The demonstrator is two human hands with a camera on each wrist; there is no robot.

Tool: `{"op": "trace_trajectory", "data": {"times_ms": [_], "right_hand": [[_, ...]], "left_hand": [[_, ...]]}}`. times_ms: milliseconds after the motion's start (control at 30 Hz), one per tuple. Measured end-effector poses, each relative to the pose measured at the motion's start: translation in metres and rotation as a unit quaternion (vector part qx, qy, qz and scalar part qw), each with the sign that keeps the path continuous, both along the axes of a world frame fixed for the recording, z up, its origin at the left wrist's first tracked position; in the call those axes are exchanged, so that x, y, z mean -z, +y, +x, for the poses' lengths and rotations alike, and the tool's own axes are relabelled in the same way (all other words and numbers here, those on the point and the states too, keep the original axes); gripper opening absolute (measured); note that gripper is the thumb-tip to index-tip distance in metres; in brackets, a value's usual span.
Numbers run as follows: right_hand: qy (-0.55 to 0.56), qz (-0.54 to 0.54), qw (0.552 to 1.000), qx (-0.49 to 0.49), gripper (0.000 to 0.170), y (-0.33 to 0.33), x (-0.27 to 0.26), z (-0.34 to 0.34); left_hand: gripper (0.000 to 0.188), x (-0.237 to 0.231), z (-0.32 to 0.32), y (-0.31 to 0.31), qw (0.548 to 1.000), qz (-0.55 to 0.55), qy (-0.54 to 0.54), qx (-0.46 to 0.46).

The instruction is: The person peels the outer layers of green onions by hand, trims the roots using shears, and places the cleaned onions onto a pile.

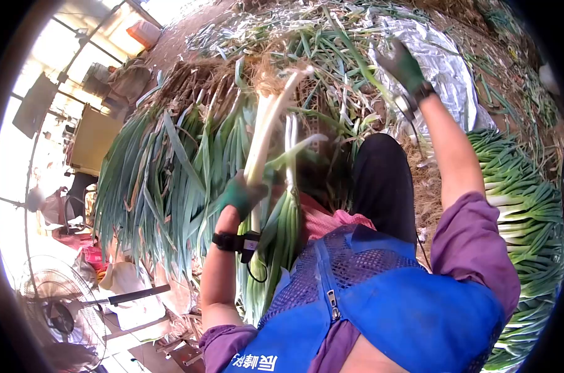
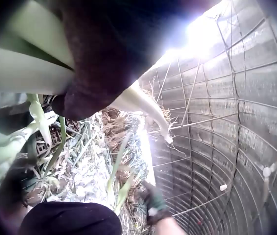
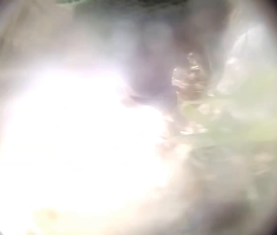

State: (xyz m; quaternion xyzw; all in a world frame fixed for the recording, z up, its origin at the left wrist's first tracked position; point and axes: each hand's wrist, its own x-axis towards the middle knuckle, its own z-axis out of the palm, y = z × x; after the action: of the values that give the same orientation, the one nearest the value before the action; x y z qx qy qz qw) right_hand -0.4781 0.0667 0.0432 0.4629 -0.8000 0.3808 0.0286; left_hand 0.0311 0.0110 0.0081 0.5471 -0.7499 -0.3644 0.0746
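Note:
In the head view, the left hand (image 1: 240, 195), in a dark green glove, grips thick white leek stalks (image 1: 266, 127) whose rooty ends point up and away from the body. In the left wrist view, that glove (image 2: 104, 58) fills the top, with the stalk's root end (image 2: 150, 110) beyond it. Stretched out at upper right, the gloved right hand (image 1: 406, 67) has its fingers extended, with no object visibly gripped. A long green leaf (image 1: 359, 60) lies across the view beside it, seemingly separate from the fingers. Glare and blur hide most of the right wrist view.
A large pile of leeks (image 1: 170, 161) lies left of the hands, roots away from the body. Bundled leeks (image 1: 518, 217) line the right side. Leaf scraps and silvery sheeting (image 1: 440, 68) cover ground ahead. A fan (image 1: 61, 311) stands at lower left; the person's dark knee (image 1: 384, 180) is between the arms.

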Motion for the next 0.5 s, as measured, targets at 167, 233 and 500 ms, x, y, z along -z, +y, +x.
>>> {"op": "trace_trajectory", "data": {"times_ms": [167,233,500], "right_hand": [[0.402,-0.062,0.822,-0.398,0.066,-0.043,-0.098,0.155],[0.435,0.139,0.734,-0.502,0.066,0.006,-0.114,0.233],[0.266,0.283,0.763,-0.517,0.036,0.038,-0.019,0.242]], "left_hand": [[0.061,0.003,-0.028,0.029,0.991,-0.094,-0.092,0.023],[0.056,-0.021,-0.046,0.043,0.985,-0.029,-0.157,0.068],[0.072,-0.011,-0.056,0.074,0.95,-0.171,-0.179,0.19]]}}
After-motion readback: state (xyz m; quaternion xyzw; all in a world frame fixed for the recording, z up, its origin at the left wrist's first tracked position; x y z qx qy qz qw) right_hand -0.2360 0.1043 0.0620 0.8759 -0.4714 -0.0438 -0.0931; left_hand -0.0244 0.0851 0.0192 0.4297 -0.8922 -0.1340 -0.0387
